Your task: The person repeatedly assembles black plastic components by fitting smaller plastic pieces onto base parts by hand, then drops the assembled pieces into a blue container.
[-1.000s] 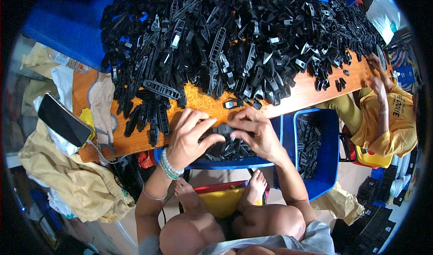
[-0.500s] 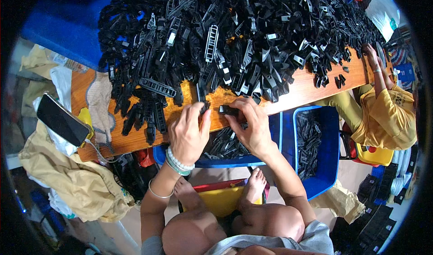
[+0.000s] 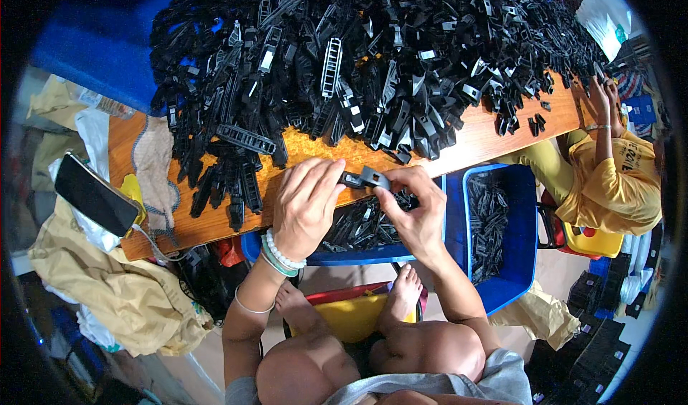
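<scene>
Wooden tbl [image 3: 479,141] w/ blk plastic pcs [image 3: 401,64], cloth [image 3: 155,167]

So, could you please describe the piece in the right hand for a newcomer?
Find the wooden table bearing the black heap. At its near edge, the right hand holds a small blocky piece. It looks greyer than the black piece to its left.

Left of the hands [image 3: 308,208] [image 3: 419,215], a pale cloth [image 3: 155,172], with a phone [image 3: 98,195] beyond; lower left, a tan sack [image 3: 118,290]; far right, a seated co-worker [image 3: 622,190] in yellow.
</scene>
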